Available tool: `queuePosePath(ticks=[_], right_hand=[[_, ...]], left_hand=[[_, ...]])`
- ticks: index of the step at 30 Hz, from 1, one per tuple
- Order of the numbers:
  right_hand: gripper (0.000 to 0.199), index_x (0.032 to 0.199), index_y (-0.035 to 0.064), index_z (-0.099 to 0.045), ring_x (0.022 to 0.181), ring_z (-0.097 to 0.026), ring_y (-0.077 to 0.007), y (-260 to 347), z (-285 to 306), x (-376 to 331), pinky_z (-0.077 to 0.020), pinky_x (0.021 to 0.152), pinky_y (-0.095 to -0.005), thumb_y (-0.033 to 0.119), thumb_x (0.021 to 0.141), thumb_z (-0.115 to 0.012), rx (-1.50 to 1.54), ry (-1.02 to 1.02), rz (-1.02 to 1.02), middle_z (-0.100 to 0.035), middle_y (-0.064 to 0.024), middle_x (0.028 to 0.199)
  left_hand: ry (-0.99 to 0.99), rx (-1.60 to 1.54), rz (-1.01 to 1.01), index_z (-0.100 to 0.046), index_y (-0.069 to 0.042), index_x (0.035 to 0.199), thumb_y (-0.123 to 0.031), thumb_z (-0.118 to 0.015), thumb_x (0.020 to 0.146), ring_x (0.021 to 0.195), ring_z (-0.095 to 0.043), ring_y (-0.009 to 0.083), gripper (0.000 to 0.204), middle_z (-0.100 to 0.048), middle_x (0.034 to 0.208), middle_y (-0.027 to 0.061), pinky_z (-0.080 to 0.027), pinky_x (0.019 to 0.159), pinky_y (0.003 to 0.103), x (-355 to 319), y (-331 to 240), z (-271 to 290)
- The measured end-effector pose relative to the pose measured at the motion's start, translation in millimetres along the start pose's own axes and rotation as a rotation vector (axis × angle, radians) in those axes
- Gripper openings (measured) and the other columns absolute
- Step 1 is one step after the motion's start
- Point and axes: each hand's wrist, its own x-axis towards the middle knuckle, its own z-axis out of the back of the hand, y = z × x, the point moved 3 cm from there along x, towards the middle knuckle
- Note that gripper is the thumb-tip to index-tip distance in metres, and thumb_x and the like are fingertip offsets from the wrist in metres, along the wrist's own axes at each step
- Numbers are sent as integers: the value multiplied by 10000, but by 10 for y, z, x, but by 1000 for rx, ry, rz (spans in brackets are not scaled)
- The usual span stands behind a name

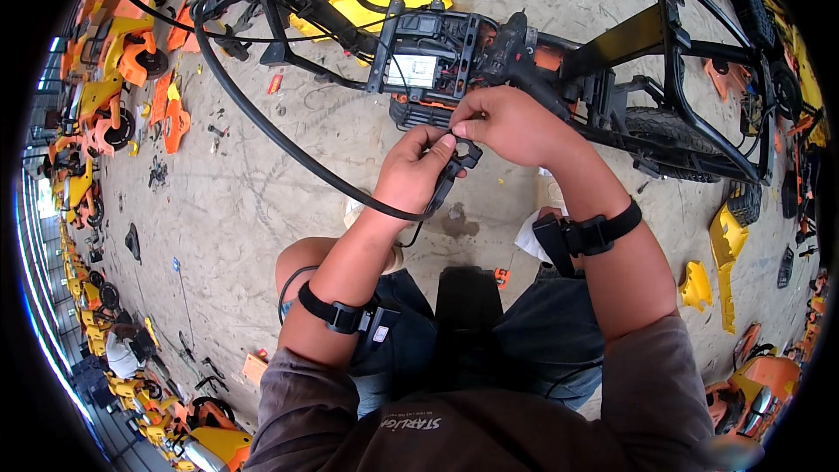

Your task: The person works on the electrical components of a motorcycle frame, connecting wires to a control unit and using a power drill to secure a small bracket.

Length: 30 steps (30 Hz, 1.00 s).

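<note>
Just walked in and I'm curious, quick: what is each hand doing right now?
Left hand: closed on the end of the thick black rubber cable.
Right hand: fingers pinched shut on the small black plastic connector at that cable's end.

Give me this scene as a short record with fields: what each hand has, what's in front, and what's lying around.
left hand: grips the black connector end of a thick black cable
right hand: pinches the same connector end from above
in front: stripped black scooter frame lying on the concrete floor, wiring box exposed
wrists: black straps on both
around: yellow panels and orange panels
</note>
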Motion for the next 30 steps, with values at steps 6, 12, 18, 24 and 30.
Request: queuePosePath(ticks=[6,12,18,24,30], right_hand=[[255,1023,-11,-719,832,-644,-180,-20,13,3,-509,767,-332,223,932,-675,10,-17,-26,-715,-110,906],[288,1011,-20,-716,803,-643,-182,-18,24,13,-510,742,-338,255,937,-673,-33,0,-42,-708,-126,868],[276,997,-22,-714,796,-637,-182,-26,22,17,-505,729,-340,243,926,-682,-22,-13,-15,-705,-123,872],[245,975,-16,-714,793,-639,-185,-63,-2,30,-505,725,-337,219,915,-678,4,-32,6,-700,-113,862],[229,974,-11,-715,784,-624,-175,20,13,1,-497,719,-331,208,916,-681,8,-32,-16,-695,-103,863]], left_hand=[[-1,-4,-10,-591,20,1093,-194,-547,1053,810,-693,167,222,-700,948,106,-542,740,270,28,5,5],[-2,2,-17,-592,20,1086,-190,-546,1053,811,-697,170,217,-700,946,106,-544,739,271,40,11,11],[0,19,-19,-592,21,1091,-193,-548,1052,808,-698,167,222,-697,941,102,-547,729,272,32,1,6],[-4,17,-32,-592,20,1096,-189,-548,1052,798,-695,164,219,-694,936,99,-548,726,269,34,10,9],[-25,-13,-32,-592,19,1103,-185,-552,1050,796,-694,161,215,-693,932,99,-546,721,262,23,16,1]])
